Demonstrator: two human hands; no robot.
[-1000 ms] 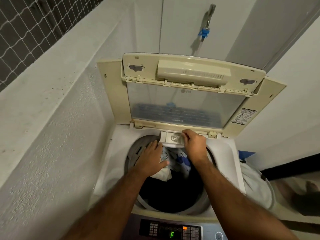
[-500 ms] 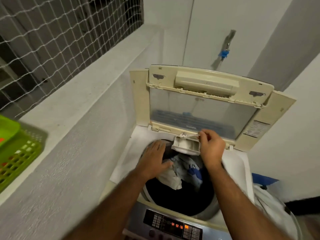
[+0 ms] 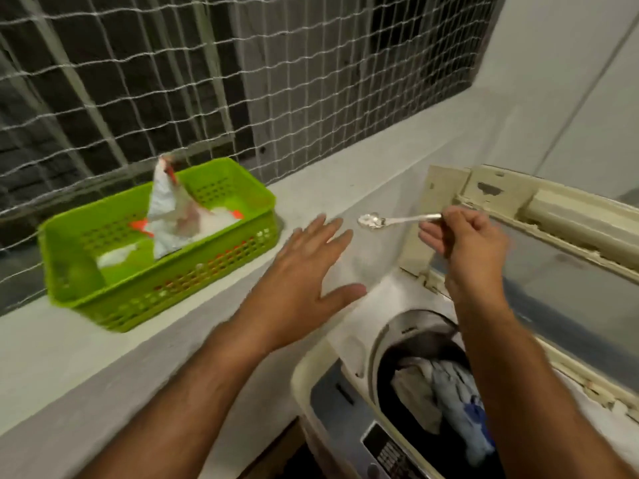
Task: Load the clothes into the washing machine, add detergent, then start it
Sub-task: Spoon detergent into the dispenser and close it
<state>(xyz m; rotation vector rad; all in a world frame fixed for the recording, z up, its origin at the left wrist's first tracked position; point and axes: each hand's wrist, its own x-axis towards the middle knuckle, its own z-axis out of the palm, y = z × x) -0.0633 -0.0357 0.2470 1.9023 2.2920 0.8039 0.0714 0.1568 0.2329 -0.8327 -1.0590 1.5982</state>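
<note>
Head view: beside the cream top-loading washing machine (image 3: pixel 332 371), whose drum holds white and blue clothes (image 3: pixel 446 395), the right hand (image 3: pixel 466 247) pinches a small metal spoon (image 3: pixel 390 220). The left hand (image 3: pixel 307 271) hovers, fingers spread. Left of the machine, a green plastic basket (image 3: pixel 166 285) holds what looks like a detergent pouch (image 3: pixel 169 209).

lime-green basket (image 3: pixel 221 261) w/ perforated sides, silver spoon (image 3: pixel 387 220), cream lid (image 3: pixel 567 216)

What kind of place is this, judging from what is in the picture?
Probably a home laundry corner on a balcony or utility ledge. A top-loading washing machine stands open with clothes in its drum, a green basket holding an opened packet sits on the ledge, and netting covers the opening behind.
</note>
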